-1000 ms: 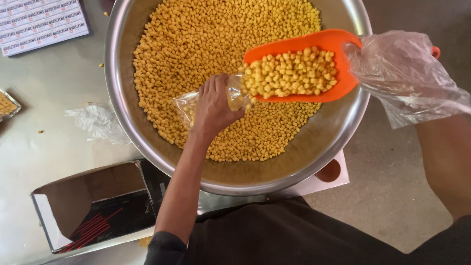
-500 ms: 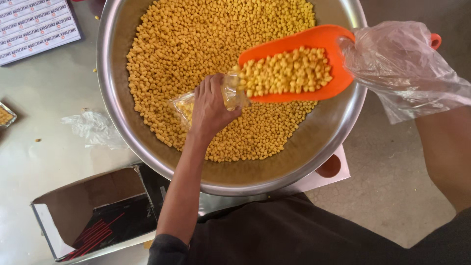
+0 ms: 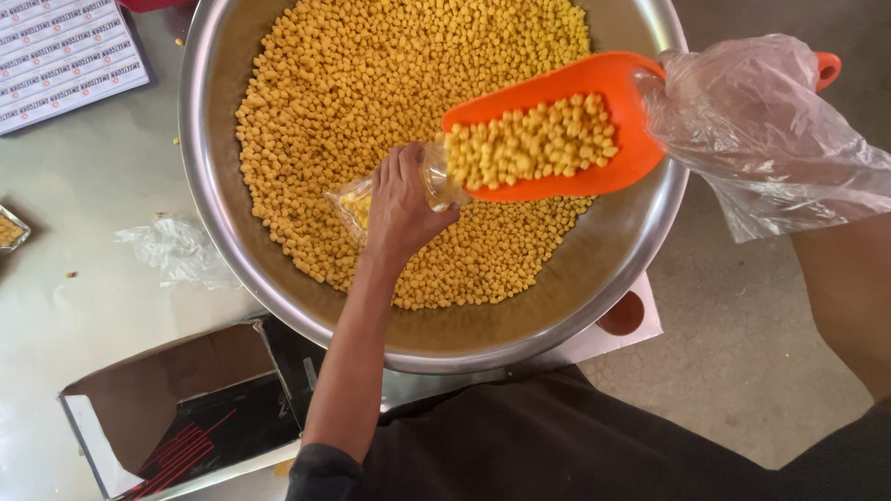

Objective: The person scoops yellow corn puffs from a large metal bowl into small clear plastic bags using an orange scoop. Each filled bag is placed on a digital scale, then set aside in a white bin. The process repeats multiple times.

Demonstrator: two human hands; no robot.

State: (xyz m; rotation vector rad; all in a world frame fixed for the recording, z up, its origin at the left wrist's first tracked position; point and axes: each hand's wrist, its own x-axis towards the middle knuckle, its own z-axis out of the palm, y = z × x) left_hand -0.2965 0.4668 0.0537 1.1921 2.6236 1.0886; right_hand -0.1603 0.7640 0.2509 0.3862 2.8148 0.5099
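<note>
A large steel bowl (image 3: 640,241) holds a heap of small yellow snack balls (image 3: 371,83). My left hand (image 3: 397,209) grips a small clear plastic pouch (image 3: 357,202) over the bowl, its mouth against the tip of an orange scoop (image 3: 594,79). The scoop is loaded with yellow balls and tilted toward the pouch. My right hand (image 3: 756,116), covered by a loose clear plastic glove, holds the scoop by its handle at the right rim of the bowl. Some balls show inside the pouch.
An open cardboard box (image 3: 176,408) with a dark inside lies at the lower left. A crumpled clear plastic bag (image 3: 176,249) rests left of the bowl. A printed sheet (image 3: 60,56) lies at the top left. Bare floor (image 3: 742,353) is at the right.
The scoop has tipped a little further toward the pouch and the balls have slid toward its tip. Both hands stay in nearly the same place over the bowl.
</note>
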